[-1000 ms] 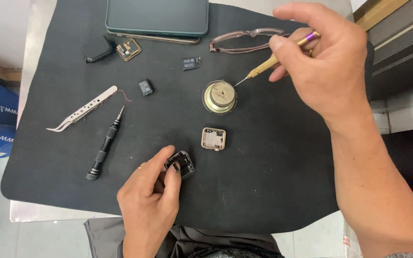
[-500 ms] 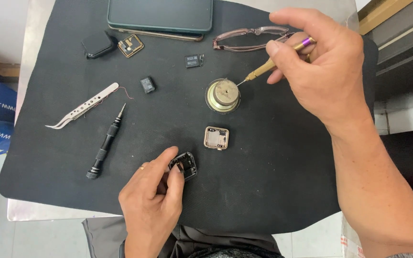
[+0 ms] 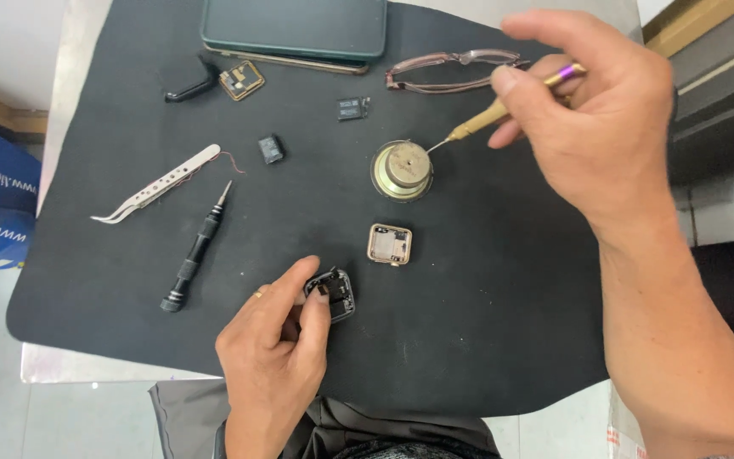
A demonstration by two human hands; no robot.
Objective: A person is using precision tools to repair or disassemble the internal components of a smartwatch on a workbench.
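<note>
Nearest the camera, left hand pinching a small black watch case between thumb and forefinger against the black mat. Just beyond, lying apart, a small square gold-rimmed part. To the left, a black screwdriver and white tweezers. Farther up, a round brass tin, contents impossible to tell. Right hand closed around a slim yellow tool, tip touching the tin's rim. At the far edge, glasses and a dark green tablet.
</note>
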